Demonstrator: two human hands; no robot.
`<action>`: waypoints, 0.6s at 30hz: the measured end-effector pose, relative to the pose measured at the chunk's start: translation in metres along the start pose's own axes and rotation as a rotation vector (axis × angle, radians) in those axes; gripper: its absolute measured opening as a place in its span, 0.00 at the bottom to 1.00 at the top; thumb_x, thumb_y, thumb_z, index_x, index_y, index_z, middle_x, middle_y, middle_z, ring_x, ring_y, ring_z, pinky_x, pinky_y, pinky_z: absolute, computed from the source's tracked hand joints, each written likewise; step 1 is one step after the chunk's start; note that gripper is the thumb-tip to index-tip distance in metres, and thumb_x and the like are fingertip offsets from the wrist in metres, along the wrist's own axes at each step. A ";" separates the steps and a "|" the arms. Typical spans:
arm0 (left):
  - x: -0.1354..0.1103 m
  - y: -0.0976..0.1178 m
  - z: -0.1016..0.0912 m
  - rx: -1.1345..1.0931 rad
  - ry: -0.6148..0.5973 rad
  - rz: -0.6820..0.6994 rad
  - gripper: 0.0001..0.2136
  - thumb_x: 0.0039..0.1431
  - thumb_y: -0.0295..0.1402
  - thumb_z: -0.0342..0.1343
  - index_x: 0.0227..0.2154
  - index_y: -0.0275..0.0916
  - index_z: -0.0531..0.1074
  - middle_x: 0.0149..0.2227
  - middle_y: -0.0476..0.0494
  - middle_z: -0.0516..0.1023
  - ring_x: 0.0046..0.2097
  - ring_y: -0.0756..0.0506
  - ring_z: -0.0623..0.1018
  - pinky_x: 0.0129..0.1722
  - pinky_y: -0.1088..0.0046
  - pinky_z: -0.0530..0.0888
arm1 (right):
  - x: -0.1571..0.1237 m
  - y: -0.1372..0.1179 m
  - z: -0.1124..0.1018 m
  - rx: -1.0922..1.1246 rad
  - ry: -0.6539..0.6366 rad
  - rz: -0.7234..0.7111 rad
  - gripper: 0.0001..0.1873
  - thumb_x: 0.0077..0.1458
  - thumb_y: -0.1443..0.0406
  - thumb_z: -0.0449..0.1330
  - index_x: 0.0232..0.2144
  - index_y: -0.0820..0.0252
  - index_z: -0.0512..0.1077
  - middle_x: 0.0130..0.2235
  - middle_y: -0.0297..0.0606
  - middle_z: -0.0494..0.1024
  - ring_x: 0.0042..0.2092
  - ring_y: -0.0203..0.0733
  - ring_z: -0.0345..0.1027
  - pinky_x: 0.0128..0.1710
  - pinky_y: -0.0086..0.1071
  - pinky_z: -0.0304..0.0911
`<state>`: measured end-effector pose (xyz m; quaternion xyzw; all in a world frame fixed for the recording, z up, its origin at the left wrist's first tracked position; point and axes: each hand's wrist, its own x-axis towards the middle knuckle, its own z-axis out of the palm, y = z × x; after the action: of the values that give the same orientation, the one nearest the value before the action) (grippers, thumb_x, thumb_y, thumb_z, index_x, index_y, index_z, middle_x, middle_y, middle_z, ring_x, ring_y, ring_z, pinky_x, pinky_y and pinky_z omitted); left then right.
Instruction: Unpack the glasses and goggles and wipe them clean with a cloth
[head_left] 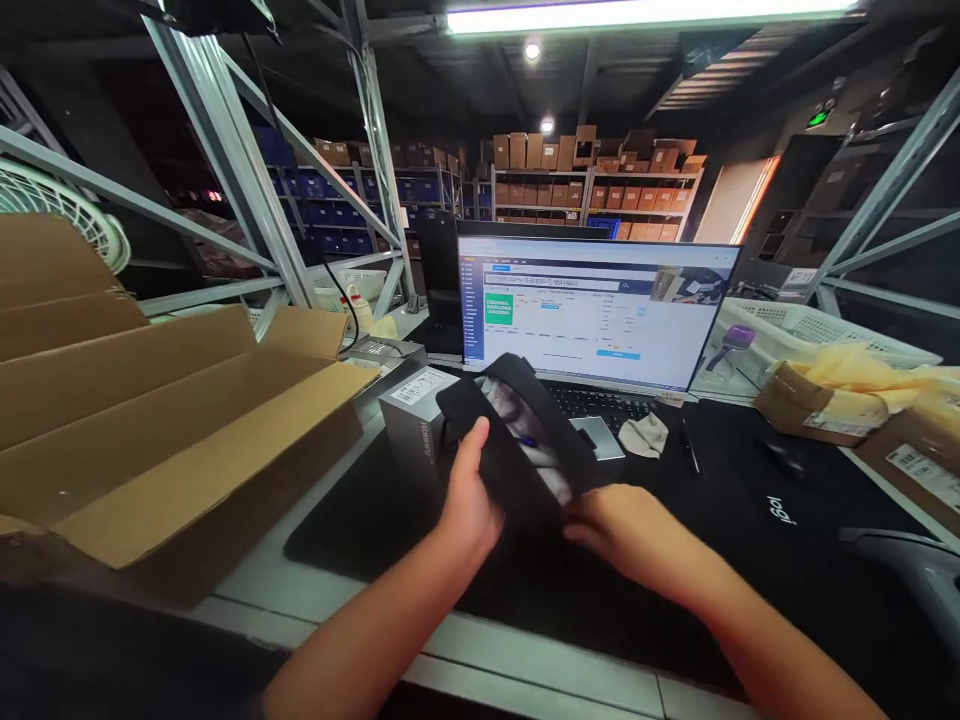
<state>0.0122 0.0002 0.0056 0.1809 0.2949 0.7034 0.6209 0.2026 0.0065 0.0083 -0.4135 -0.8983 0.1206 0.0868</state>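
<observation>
A black case (491, 450) is held tilted above the desk mat, its lid partly raised. Between lid and base shows something greyish and shiny, perhaps in clear plastic, with a small blue spot. My left hand (469, 500) grips the case from the left, thumb up along its side. At the lower right edge of the case, my right hand (615, 520) has its fingers curled closed against it; their tips are partly hidden. Just behind the case, on the left, stands a dark grey box (411, 440) with a white label.
An open cardboard carton (247, 450) stands at the left. Behind the case are a monitor (585, 330) and keyboard (600, 403). A crumpled cloth (643, 436), a pen (690, 446) and a mouse (781, 458) lie on the mat. Packages (825, 405) and a scanner (907, 565) are at right.
</observation>
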 end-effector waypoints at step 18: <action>-0.077 -0.115 -0.071 0.000 -0.145 -0.088 0.32 0.40 0.36 0.72 0.52 0.41 0.74 0.50 0.38 0.81 0.60 0.33 0.73 0.65 0.49 0.62 | 0.004 -0.010 0.020 0.101 0.224 -0.063 0.39 0.42 0.64 0.74 0.57 0.61 0.68 0.56 0.46 0.74 0.51 0.54 0.72 0.52 0.47 0.69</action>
<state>0.0685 -0.0826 -0.1135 0.2181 0.2567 0.6604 0.6711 0.1875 0.0001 -0.0073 -0.3910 -0.8883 0.1161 0.2112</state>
